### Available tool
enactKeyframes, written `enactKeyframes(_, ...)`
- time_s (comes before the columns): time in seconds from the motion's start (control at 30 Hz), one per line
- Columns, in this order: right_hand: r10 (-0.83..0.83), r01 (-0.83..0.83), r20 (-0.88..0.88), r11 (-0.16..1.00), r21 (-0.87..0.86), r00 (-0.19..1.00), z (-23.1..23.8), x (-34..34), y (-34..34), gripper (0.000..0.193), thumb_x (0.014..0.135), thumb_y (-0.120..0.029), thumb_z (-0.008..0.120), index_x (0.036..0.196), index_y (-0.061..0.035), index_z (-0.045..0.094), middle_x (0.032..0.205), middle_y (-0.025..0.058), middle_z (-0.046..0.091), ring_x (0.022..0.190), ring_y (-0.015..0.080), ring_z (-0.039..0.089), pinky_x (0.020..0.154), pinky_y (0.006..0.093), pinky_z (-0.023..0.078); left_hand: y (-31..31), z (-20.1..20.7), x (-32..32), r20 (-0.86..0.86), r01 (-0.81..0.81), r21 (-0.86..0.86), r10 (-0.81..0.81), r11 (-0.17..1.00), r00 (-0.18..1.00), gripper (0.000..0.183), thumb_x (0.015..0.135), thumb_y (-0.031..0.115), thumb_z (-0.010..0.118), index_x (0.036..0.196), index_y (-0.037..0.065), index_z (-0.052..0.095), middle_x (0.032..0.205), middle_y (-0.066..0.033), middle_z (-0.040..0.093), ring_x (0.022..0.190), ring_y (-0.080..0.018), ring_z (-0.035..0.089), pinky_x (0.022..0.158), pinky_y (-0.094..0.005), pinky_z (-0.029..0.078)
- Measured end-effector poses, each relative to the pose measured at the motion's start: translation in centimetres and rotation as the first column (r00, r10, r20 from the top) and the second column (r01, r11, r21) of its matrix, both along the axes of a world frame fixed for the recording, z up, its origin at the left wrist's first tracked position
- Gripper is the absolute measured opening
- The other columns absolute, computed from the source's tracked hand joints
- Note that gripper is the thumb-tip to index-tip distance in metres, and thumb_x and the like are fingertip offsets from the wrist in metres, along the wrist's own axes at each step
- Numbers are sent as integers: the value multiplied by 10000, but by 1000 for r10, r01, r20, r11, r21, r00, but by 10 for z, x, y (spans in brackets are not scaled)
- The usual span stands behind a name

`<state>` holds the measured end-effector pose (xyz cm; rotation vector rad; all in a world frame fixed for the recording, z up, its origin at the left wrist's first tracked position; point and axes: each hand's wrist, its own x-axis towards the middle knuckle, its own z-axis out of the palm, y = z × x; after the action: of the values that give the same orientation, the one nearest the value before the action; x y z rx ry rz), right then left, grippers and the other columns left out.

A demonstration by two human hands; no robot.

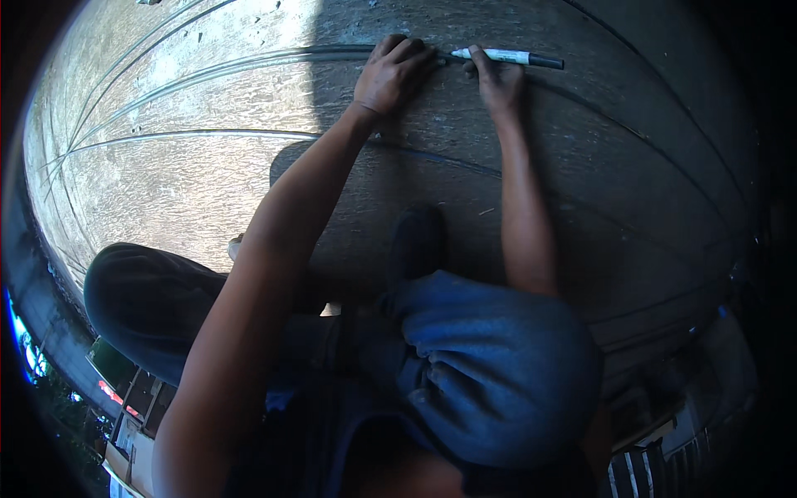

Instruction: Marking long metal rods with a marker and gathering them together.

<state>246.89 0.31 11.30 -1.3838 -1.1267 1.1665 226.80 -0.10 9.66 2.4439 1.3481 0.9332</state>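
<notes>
A white marker pen [508, 56] with a dark end is pinched in my right hand [498, 83]. Its tip points left, at a bundle of thin metal rods [274, 59] that runs across the floor. My left hand [394, 75] is closed over the same bundle just left of the pen tip, its knuckles up and its fingertips mostly hidden. Beyond my right hand, a dark rod [594, 106] curves off to the right.
Nearer to me another thin rod [207, 133] crosses the rough floor [191, 178]. More rods arc at the far right [656, 70] and far left. My bent knee [506, 365] and dark shoe [419, 241] sit below my hands. Sunlight falls on the floor's left side.
</notes>
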Motion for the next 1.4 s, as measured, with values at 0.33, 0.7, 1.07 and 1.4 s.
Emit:
enactKeyframes(0.33,40,-53,274,998,39,961,-2,3,3,260,909,-271,685,888,-12,707,684,24,663,653,101,611,614,268,463,0,0,1,-23,2,-9,-2,1000,1000,344,811,201,687,1151,148,684,1135,-55,611,1065,-285,540,926,-403,486)
enactKeyframes(0.7,19,-42,432,998,44,902,3,-1,1,287,885,-298,708,864,-12,727,669,44,677,648,120,639,615,287,482,-1,3,0,-24,-8,-14,8,1000,1000,343,819,206,685,1156,139,679,1131,-53,611,1063,-285,545,920,-405,484)
enactKeyframes(1.07,30,-14,391,999,-45,920,-7,1,3,314,892,-359,666,920,-53,731,736,89,712,728,233,712,670,340,533,-1,3,1,-7,-22,-3,21,1000,1000,338,818,222,691,1144,132,686,1112,-38,618,1050,-263,551,913,-388,489)
enactKeyframes(1.4,13,-13,350,1000,-2,937,-3,0,2,277,893,-307,679,920,-35,724,737,73,712,738,184,697,695,319,520,-2,5,0,-17,-28,-15,28,999,999,331,826,228,679,1145,139,686,1122,-39,615,1057,-264,548,922,-385,485)
